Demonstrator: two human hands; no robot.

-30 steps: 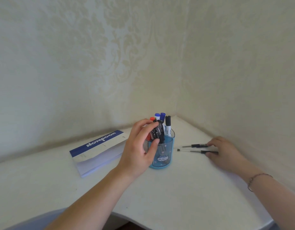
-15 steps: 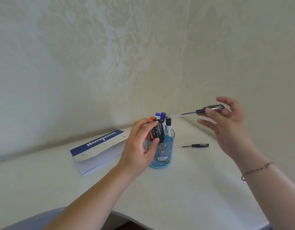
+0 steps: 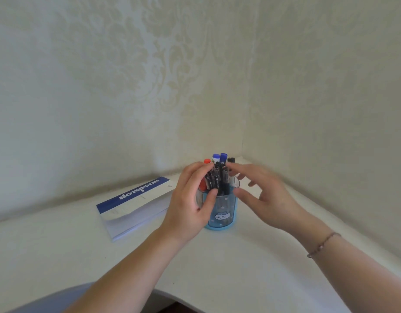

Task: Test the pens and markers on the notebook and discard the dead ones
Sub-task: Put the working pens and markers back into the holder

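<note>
The right hand (image 3: 265, 195), which held a pen aloft half a second ago, now reaches fingers spread and empty toward the cup (image 3: 222, 211); that pen is gone from view, likely returned. The left hand (image 3: 190, 199) grips the upright pens (image 3: 217, 179), caps up, notebook (image 3: 136, 204) beyond its knuckles.

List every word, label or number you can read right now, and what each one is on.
"NOTEBOOK": white capitals on the blue cover band of the notebook, upside down to the camera.
Small grey print at the notebook's far corner: too small to read.
Markings on the pens in the blue pen cup: blurred, unreadable.
The cup shows a cat face, no text.
</note>
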